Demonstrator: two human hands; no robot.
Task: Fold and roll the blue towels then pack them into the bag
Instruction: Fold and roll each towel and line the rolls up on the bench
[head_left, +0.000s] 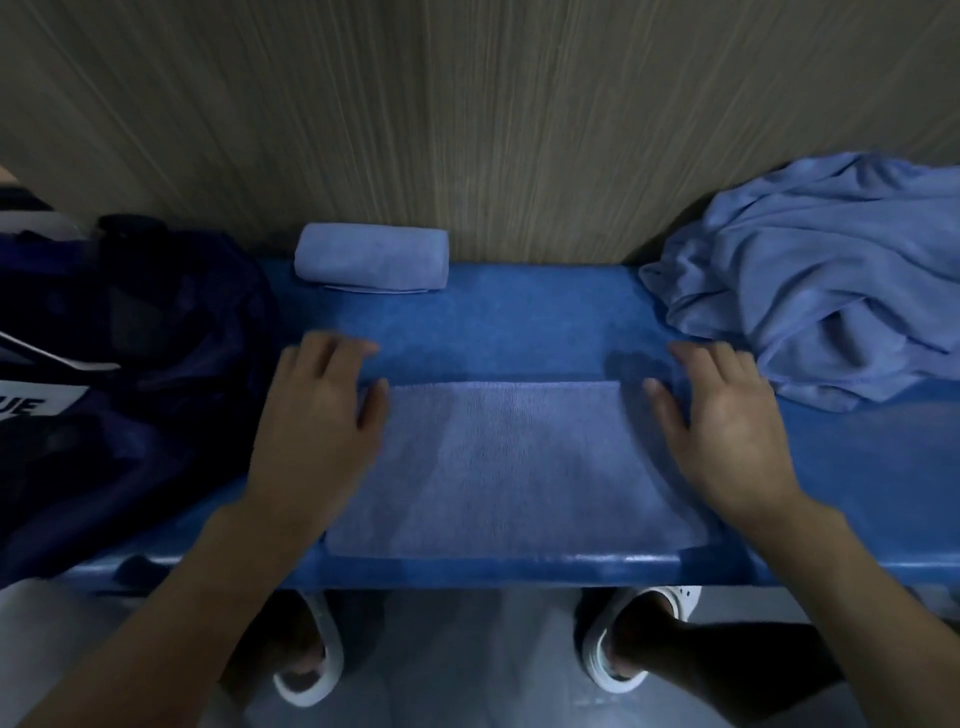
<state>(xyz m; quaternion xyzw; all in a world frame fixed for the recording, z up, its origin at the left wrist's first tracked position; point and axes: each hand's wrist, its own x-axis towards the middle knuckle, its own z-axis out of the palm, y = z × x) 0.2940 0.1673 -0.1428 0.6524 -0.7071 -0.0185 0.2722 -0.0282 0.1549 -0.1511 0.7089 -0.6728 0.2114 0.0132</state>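
A folded light-blue towel (506, 467) lies flat on the blue bench (519, 322), reaching to its front edge. My left hand (317, 421) presses its left side with fingers straight. My right hand (722, 431) lies flat on its right side in the same way. A rolled light-blue towel (371, 254) sits at the back of the bench against the wall. A heap of loose light-blue towels (810, 280) is piled at the right. The dark navy bag (119, 374) stands on the bench at the left, close to my left hand.
A wood-grain wall (467, 104) rises right behind the bench. Below the bench's front edge my feet in white sandals (623, 644) stand on a pale floor. A white label with letters shows on the bag's side.
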